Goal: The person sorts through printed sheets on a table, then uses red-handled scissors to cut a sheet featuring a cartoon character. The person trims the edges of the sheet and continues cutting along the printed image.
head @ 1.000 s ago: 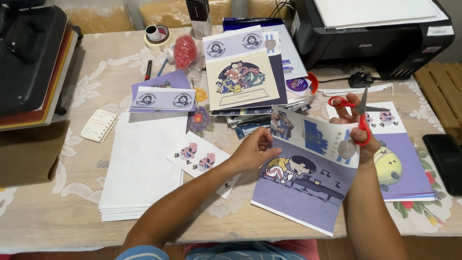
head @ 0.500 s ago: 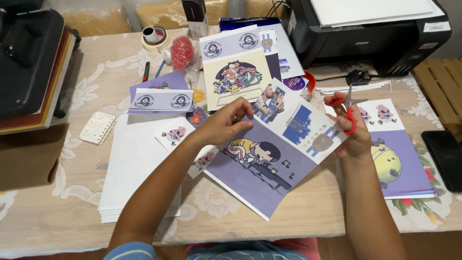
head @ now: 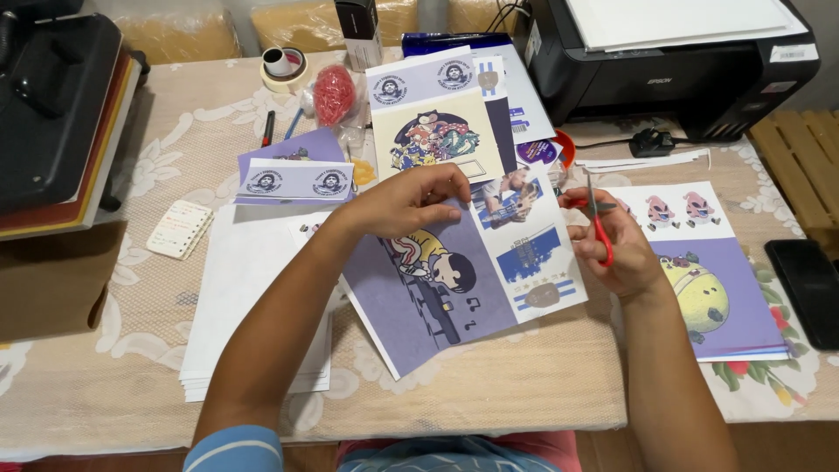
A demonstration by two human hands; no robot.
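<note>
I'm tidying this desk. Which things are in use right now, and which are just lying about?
In use:
left hand on the printed sheet
right hand holding red scissors

Lying about:
printer
tape roll
blank paper stack
black phone

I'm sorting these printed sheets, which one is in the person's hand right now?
The purple sheet with the cartoon pianist, pinched by the left hand; the other prints lie flat on the table, untouched.
</note>
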